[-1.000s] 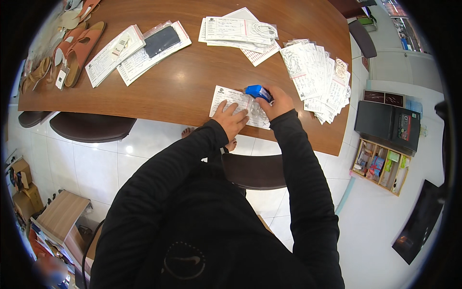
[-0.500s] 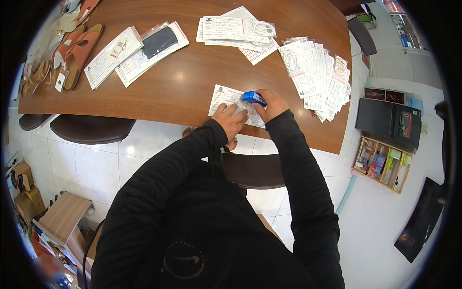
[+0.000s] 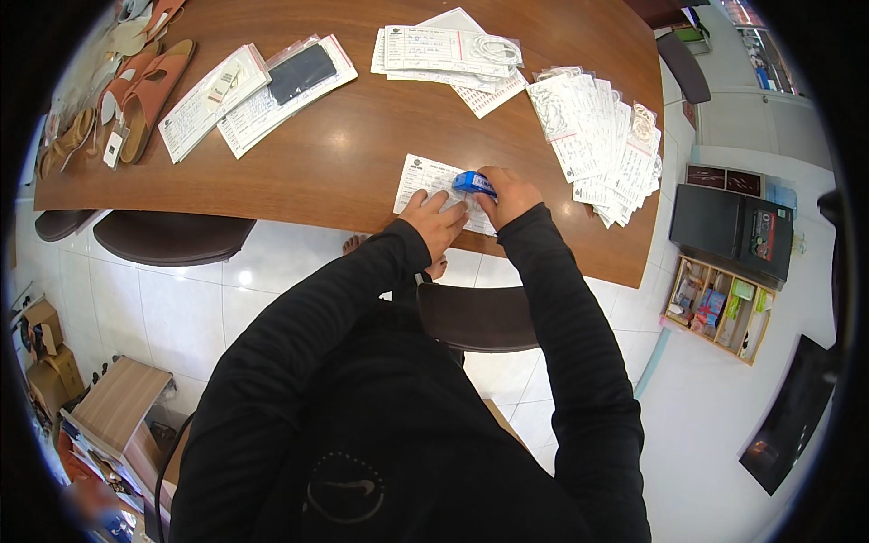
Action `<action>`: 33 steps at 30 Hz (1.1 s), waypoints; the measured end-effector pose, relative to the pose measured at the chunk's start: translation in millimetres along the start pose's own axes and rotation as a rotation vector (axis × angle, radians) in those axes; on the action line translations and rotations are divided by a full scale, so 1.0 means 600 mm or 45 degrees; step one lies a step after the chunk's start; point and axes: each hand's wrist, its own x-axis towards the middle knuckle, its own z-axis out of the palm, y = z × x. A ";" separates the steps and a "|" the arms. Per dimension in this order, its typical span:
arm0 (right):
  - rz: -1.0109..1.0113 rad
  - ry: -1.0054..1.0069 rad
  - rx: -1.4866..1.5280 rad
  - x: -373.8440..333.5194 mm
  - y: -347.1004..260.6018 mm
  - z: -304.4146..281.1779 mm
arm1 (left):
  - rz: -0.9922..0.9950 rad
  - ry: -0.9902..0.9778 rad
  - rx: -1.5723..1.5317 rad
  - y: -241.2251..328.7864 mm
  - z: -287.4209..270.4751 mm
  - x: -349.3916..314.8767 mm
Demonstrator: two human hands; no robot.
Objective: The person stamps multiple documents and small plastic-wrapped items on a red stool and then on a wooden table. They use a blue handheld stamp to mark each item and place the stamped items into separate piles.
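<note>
A white printed form (image 3: pixel 415 174) lies at the near edge of the brown table, partly hidden under my hands. My left hand (image 3: pixel 433 223) rests on its lower part, fingers spread and pressing it flat. In my right hand (image 3: pixel 513 196) is a blue hand stamp (image 3: pixel 470 182), gripped between thumb and fingers over the form's upper right part. Whether the stamp's face touches the paper cannot be made out.
Behind the form lies a stack of forms (image 3: pixel 434 50) with white cords in bags. Fanned-out forms (image 3: pixel 579 127) lie to the right. Further left are two form stacks, one bearing a dark fabric swatch (image 3: pixel 301 74), and orange sandals (image 3: pixel 149 100). A brown chair (image 3: pixel 475 317) stands at the table edge.
My right hand and the stamp have shifted very slightly to the left over the form. My left hand stays spread on the paper.
</note>
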 end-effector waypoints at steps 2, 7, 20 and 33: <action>-0.003 -0.007 0.001 -0.001 0.001 0.000 | 0.004 -0.009 0.023 0.001 0.000 0.001; -0.007 -0.012 -0.058 0.001 -0.001 0.023 | -0.006 -0.026 0.034 0.001 -0.005 0.003; 0.037 -0.004 -0.030 -0.009 -0.008 0.041 | -0.013 -0.030 0.028 0.002 -0.009 0.004; 0.032 -0.049 -0.168 -0.002 -0.002 0.049 | -0.017 -0.078 0.024 0.004 -0.010 0.004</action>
